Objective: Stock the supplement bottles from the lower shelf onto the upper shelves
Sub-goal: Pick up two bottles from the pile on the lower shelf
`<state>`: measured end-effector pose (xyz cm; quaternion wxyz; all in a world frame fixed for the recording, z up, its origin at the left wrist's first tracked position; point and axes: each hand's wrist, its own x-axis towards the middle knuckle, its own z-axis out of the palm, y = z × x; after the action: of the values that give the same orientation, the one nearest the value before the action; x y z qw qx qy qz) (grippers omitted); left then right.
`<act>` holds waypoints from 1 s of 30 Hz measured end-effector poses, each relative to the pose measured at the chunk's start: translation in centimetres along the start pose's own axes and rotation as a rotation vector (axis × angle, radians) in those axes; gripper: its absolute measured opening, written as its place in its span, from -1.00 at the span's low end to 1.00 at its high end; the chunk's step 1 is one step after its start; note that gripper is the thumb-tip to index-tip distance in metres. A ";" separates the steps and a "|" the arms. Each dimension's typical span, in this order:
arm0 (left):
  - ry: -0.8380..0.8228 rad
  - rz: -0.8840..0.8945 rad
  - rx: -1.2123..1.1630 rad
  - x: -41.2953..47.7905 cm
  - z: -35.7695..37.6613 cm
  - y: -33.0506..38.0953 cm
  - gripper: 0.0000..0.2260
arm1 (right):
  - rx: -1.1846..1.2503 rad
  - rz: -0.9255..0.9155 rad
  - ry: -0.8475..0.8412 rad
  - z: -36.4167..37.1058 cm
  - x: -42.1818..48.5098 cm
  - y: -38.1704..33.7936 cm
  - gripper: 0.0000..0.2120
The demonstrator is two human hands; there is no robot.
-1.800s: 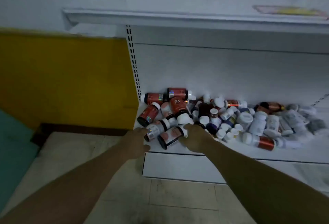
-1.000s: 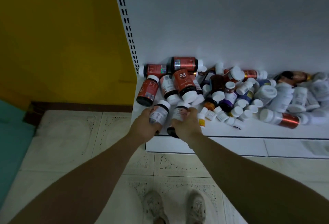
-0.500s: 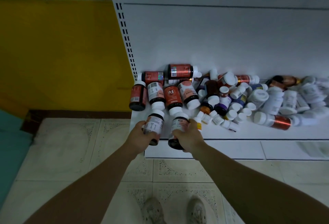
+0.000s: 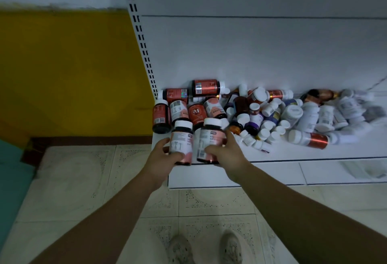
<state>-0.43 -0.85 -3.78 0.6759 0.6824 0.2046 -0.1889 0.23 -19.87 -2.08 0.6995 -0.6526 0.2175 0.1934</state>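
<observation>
fingers (image 4: 177, 156) of the left hand (image 4: 160, 159) curl round a pink-labelled supplement bottle (image 4: 181, 143) with a white cap, held upright at the front edge of the lower shelf (image 4: 314, 152). the right hand (image 4: 227, 155) grips a second bottle (image 4: 210, 140) of the same kind, thumb on its label and the other fingers wrapped behind it. the two held bottles are side by side and close together; whether they touch cannot be told. both are at the left end of the shelf, in front of a heap of bottles (image 4: 272, 115) lying mostly on their sides: dark ones with red labels at the left, small white ones in the middle and right, the far right blurred. behind the heap rises a white back panel (image 4: 261, 54), with a slotted upright (image 4: 142, 43) along its left edge. a yellow wall (image 4: 62, 64) stands to the left. below are pale patterned floor tiles (image 4: 83, 190) and the toes of two light shoes (image 4: 232, 247). both bare forearms reach forward from the bottom corners.
</observation>
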 end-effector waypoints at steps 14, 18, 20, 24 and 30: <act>-0.684 0.167 -0.453 -12.1 10.8 13.9 -0.43 | 0.487 -0.432 -0.194 -12.7 -16.0 -9.5 -0.38; -0.682 0.262 -0.276 -15.5 18.9 15.5 -0.43 | 0.496 -0.547 -0.111 -19.2 -20.1 -10.5 -0.35; -0.733 0.259 -0.271 -17.2 23.7 15.7 -0.50 | 0.451 -0.603 -0.060 -23.6 -22.4 -10.8 -0.34; -0.882 0.211 -0.306 -20.4 34.6 16.2 -0.57 | 0.484 -0.696 -0.028 -33.8 -27.8 -11.3 -0.35; -1.087 0.231 -0.229 -24.4 50.1 17.3 -0.65 | 0.387 -0.765 0.354 -47.1 -34.4 -11.4 -0.32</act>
<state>-10.89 -51.60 23.11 0.7701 0.4272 -0.2296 -0.4145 -24.45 -67.18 24.04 0.7816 -0.5665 0.1094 -0.2371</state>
